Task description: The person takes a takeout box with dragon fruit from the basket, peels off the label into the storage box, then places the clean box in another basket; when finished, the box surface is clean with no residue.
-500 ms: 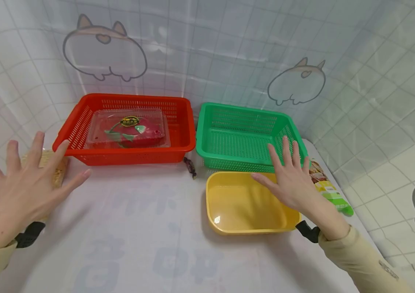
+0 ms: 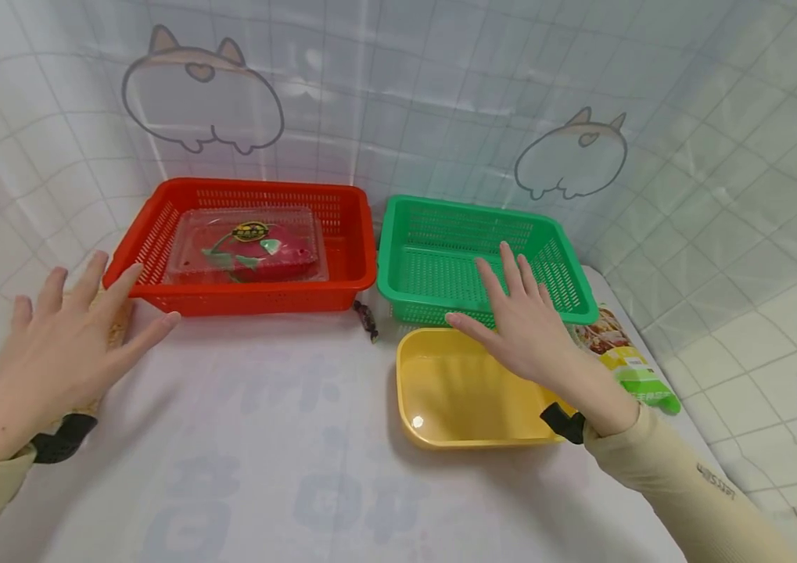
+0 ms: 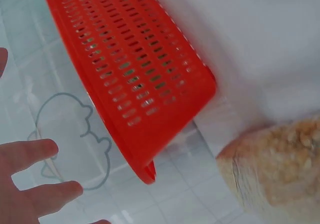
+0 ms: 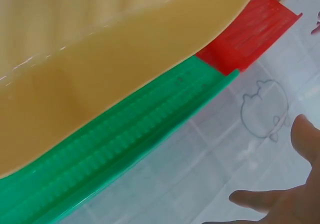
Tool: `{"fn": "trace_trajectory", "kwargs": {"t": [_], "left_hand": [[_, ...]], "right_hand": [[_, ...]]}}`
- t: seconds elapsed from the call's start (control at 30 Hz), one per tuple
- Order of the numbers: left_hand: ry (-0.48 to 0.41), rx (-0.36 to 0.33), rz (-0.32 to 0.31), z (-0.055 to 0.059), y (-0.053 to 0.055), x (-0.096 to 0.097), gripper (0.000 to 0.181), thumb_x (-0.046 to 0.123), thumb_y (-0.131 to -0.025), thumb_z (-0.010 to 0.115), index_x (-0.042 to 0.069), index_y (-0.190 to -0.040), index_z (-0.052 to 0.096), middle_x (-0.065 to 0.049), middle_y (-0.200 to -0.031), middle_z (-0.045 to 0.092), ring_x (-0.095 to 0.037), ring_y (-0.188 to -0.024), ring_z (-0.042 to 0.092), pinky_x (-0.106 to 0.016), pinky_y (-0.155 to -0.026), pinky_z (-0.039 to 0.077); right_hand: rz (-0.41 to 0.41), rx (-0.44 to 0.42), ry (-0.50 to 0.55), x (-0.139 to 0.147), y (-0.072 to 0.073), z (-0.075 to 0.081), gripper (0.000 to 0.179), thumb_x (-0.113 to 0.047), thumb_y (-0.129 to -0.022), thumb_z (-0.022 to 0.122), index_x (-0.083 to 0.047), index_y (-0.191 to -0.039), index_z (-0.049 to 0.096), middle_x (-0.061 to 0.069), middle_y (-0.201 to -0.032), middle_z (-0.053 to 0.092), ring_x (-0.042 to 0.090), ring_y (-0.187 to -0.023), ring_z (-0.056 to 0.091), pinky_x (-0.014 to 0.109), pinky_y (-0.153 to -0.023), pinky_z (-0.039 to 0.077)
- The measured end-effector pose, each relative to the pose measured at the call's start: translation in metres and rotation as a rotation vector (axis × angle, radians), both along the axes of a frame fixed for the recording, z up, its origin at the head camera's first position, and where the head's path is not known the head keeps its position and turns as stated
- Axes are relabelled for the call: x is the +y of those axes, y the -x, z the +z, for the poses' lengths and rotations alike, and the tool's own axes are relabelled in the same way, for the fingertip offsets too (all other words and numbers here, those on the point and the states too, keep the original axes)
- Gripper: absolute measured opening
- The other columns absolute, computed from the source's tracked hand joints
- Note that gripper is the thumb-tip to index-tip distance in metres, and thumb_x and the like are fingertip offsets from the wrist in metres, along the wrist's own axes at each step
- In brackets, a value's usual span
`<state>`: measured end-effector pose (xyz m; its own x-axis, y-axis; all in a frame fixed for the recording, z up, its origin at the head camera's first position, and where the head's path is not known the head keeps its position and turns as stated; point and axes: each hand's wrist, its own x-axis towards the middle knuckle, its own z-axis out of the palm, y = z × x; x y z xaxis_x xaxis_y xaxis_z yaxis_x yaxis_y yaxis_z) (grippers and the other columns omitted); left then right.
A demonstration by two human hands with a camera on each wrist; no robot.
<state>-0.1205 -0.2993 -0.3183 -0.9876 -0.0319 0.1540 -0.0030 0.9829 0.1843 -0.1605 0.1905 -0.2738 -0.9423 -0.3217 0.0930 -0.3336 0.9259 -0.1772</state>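
Observation:
My left hand (image 2: pixel 63 348) hovers at the left with fingers spread and nothing in it. Beneath it, partly hidden, lies a clear bag of pale yellow bits (image 3: pixel 280 164), beside the red basket (image 2: pixel 257 301). My right hand (image 2: pixel 528 324) hangs with fingers spread over the yellow basin (image 2: pixel 468 399), its fingertips overlapping the green basket (image 2: pixel 433 274) in the head view. It holds nothing either. A clear plastic box (image 2: pixel 250 242) with a pink and green item inside sits in the red basket.
Between the baskets lies a small dark wrapped candy (image 2: pixel 366 319). A green and yellow printed packet (image 2: pixel 637 371) lies at the right, partly behind my right arm. A tile-patterned curtain (image 2: pixel 398 102) rises behind the baskets and along the sides of the white-covered table (image 2: pixel 264 438).
My right hand has moved left and slightly up, over the basin and toward the green basket. My left hand has shifted slightly to the right. The baskets and basin stay in place.

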Motion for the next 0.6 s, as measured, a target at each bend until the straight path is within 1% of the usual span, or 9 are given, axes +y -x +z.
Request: {"fn": "trace_trajectory", "kwargs": {"t": [0.1, 0.17, 0.27, 0.37, 0.47, 0.6], "left_hand": [[-0.044, 0.004, -0.037, 0.003, 0.002, 0.001, 0.093, 0.065, -0.094, 0.050, 0.006, -0.159, 0.017, -0.033, -0.160, 0.008, -0.065, -0.138, 0.006, -0.083, -0.099, 0.011], [-0.078, 0.007, -0.060, 0.006, 0.004, 0.002, 0.092, 0.062, -0.095, 0.051, 0.003, -0.158, 0.018, -0.034, -0.158, 0.013, -0.064, -0.137, 0.012, -0.080, -0.103, 0.014], [-0.138, 0.000, -0.083, 0.011, 0.007, 0.001, 0.090, 0.058, -0.097, 0.052, 0.001, -0.158, 0.019, -0.034, -0.158, 0.017, -0.061, -0.135, 0.019, -0.079, -0.102, 0.019], [-0.205, -0.004, -0.099, 0.016, 0.010, 0.001, 0.086, 0.054, -0.098, 0.053, 0.004, -0.159, 0.018, -0.032, -0.159, 0.019, -0.059, -0.136, 0.024, -0.080, -0.097, 0.024], [-0.253, 0.001, -0.111, 0.021, 0.012, 0.001, 0.083, 0.050, -0.099, 0.054, 0.005, -0.159, 0.019, -0.032, -0.158, 0.024, -0.058, -0.136, 0.028, -0.079, -0.095, 0.027], [-0.291, -0.018, -0.103, 0.026, 0.015, 0.001, 0.082, 0.049, -0.100, 0.051, 0.005, -0.159, 0.017, -0.034, -0.155, 0.028, -0.058, -0.135, 0.031, -0.077, -0.094, 0.030]], "right_hand": [[0.024, -0.020, 0.055, -0.012, 0.003, 0.004, 0.090, -0.068, -0.095, 0.048, -0.013, -0.160, 0.019, 0.013, -0.168, 0.000, 0.042, -0.153, 0.008, 0.064, -0.117, 0.021], [0.040, -0.037, 0.095, -0.020, 0.005, 0.006, 0.088, -0.067, -0.095, 0.049, -0.013, -0.160, 0.021, 0.013, -0.168, 0.005, 0.040, -0.152, 0.013, 0.064, -0.115, 0.027], [0.057, -0.060, 0.160, -0.032, 0.009, 0.008, 0.086, -0.066, -0.095, 0.049, -0.014, -0.159, 0.024, 0.011, -0.167, 0.013, 0.037, -0.151, 0.021, 0.062, -0.114, 0.031], [0.078, -0.071, 0.226, -0.044, 0.013, 0.011, 0.082, -0.065, -0.095, 0.050, -0.014, -0.157, 0.028, 0.009, -0.164, 0.022, 0.033, -0.148, 0.028, 0.057, -0.115, 0.034], [0.094, -0.091, 0.288, -0.054, 0.016, 0.013, 0.079, -0.064, -0.096, 0.050, -0.016, -0.156, 0.030, 0.004, -0.161, 0.030, 0.026, -0.145, 0.033, 0.051, -0.115, 0.035], [0.109, -0.140, 0.351, -0.065, 0.021, 0.017, 0.077, -0.064, -0.096, 0.050, -0.020, -0.156, 0.030, -0.002, -0.159, 0.032, 0.020, -0.146, 0.033, 0.048, -0.116, 0.035]]}}
